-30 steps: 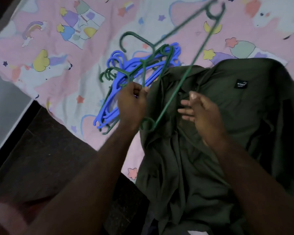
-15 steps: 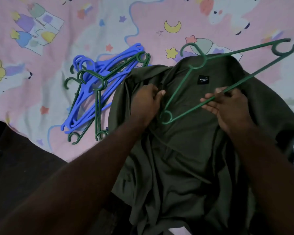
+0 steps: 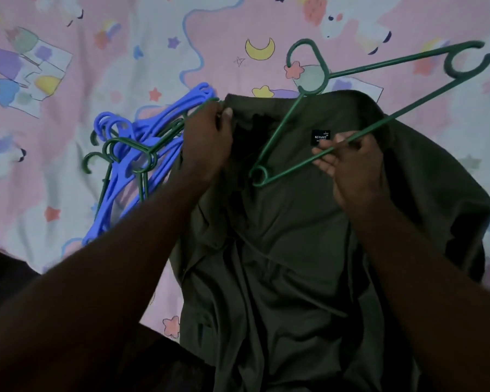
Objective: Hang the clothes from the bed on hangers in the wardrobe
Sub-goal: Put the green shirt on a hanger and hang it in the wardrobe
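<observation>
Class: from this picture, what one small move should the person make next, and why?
Probably slide the near end of the green hanger into the neck of the shirt: the left hand grips the collar edge, while the right hand pinches the hanger above the shirt, not yet inside it.

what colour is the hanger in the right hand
Dark green. The head view shows the hanger best, pinched in the right hand.

A small black label [image 3: 320,137] sewn inside the collar of the dark green shirt [image 3: 280,250] reads "NO FUSS" in white letters. A finer line beneath it is too small to read.
</observation>
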The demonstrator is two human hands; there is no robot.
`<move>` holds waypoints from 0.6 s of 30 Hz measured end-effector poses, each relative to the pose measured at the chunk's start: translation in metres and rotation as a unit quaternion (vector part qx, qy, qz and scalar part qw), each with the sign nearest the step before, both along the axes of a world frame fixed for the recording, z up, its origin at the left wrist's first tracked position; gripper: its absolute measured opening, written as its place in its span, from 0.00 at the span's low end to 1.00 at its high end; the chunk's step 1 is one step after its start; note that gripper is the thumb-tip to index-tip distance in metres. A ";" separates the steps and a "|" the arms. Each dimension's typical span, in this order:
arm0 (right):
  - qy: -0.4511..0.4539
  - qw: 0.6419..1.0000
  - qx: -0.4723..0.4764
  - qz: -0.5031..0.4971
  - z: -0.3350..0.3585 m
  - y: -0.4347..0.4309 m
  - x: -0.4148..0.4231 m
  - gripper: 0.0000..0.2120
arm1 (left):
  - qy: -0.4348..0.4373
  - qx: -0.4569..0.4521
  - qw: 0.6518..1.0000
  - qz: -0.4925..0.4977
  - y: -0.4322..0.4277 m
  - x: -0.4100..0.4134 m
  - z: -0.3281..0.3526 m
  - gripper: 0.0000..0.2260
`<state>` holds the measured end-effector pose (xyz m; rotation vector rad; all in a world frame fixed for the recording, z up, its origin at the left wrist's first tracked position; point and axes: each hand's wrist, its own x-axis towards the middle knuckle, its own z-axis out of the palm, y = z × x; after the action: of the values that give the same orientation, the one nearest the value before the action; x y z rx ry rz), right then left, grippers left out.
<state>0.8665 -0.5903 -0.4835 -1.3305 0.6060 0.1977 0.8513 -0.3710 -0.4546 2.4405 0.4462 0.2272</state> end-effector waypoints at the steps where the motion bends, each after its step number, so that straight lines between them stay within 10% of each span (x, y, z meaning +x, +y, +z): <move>1: -0.002 1.000 0.009 -0.005 -0.001 0.009 0.001 0.08 | -0.008 -0.004 1.000 -0.009 0.003 0.008 0.009 0.10; 13: 0.029 0.981 0.177 -0.081 -0.013 0.058 0.009 0.09 | -0.002 -0.022 0.998 -0.061 -0.004 0.069 0.013 0.10; 18: 0.151 0.976 0.152 0.047 -0.035 0.082 -0.017 0.10 | 0.077 -0.082 0.983 -0.146 -0.050 0.029 -0.036 0.06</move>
<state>0.8494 -0.5082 -0.5185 -1.0379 0.7362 0.5569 0.8803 -0.4210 -0.4906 2.3318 0.1597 -0.1188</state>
